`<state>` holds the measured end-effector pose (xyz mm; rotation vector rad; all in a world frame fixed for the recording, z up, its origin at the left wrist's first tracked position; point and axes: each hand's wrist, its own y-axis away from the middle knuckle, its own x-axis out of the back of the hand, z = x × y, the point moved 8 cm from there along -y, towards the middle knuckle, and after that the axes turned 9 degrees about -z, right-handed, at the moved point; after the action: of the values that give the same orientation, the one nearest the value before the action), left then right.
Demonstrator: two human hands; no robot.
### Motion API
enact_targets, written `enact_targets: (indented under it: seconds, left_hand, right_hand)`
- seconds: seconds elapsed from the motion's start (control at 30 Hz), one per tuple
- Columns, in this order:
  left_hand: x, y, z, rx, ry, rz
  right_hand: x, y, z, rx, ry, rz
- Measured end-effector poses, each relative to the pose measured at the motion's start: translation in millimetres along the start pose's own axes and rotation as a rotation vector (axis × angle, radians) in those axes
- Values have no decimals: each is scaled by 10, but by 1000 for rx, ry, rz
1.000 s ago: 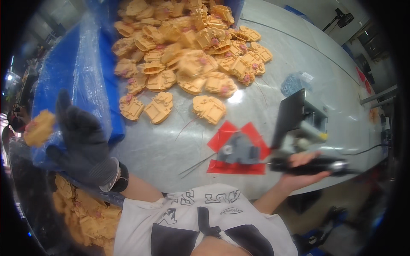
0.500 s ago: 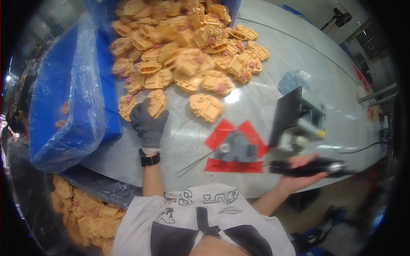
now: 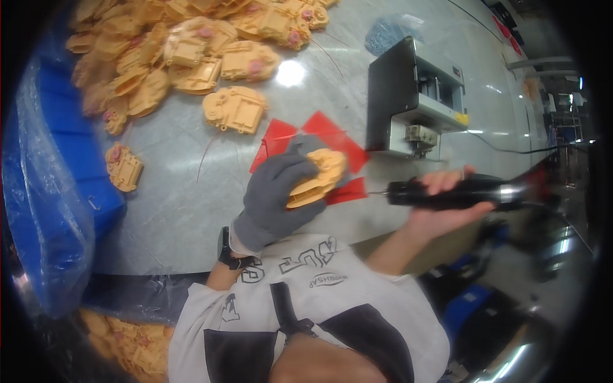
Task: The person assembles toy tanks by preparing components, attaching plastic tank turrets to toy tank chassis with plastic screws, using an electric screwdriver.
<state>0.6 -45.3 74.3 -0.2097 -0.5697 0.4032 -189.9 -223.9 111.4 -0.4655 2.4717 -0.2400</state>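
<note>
In the head view, an orange plastic casing (image 3: pixel 317 177) was held in the gloved left hand (image 3: pixel 276 195), the fingers wrapped around it from the left and above. The casing was kept over the red marked patch (image 3: pixel 319 137) on the metal table (image 3: pixel 191 204), close to the near edge. It was tilted, its long axis running from lower left to upper right, its rounded end pointed up and away toward the grey box-shaped machine (image 3: pixel 412 96). A black power screwdriver (image 3: pixel 447 191) was gripped in the bare right hand (image 3: pixel 447 204), the fingers closed round its barrel. The tool lay nearly level, its thin bit aimed left at the casing, just short of it; contact could not be made out.

The work was judged to be at an early stage for this piece: picked and positioned, not yet seen to be driven. A large heap of similar casings (image 3: pixel 172 45) lay on the table's far side, with one (image 3: pixel 235 108) lying apart and another (image 3: pixel 124 167) beside the blue plastic-lined bin (image 3: pixel 45 191).
</note>
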Motion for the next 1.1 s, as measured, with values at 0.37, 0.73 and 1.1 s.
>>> enact_targets:
  seconds: [0.37, 0.73, 1.1]
  left_hand:
    - [-33, -60, 249, 195, -162, -35]
    - [30, -116, -222, 252, -345, -153]
    - [-239, -327, 154, 189, -624, -214]
  right_hand:
    - [36, 12, 103, -52, -6, 6]
    - [106, 45, 110, -62, -30, 31]
    - [172, 16, 103, -63, 5, 25]
